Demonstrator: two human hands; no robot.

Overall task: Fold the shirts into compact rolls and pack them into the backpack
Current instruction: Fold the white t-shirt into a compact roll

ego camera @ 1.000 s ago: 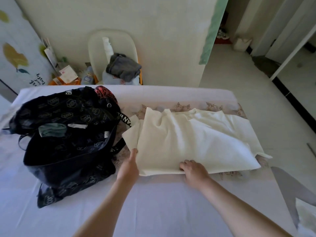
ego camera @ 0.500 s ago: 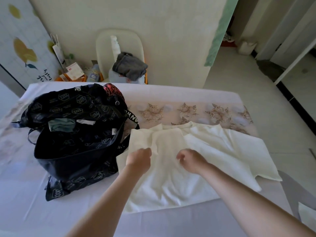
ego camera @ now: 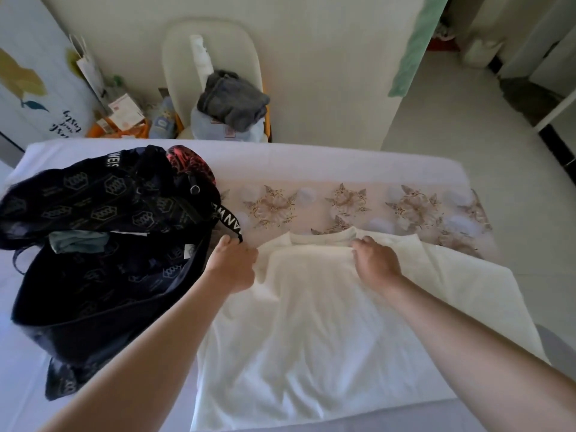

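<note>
White bed (ego camera: 311,162) with a flowered band carries the cream shirt (ego camera: 311,332), which lies flat just beside the open black backpack (ego camera: 93,251) on its left. The left hand (ego camera: 232,265) and the right hand (ego camera: 376,262), fingers curled, both pinch the shirt's folded edge near the collar.

Cream wall (ego camera: 311,57) is running beyond the fingers (ego camera: 363,243); pale chair (ego camera: 177,73) is standing against it; daylit tiled floor (ego camera: 452,157) is stretching away to their right.
</note>
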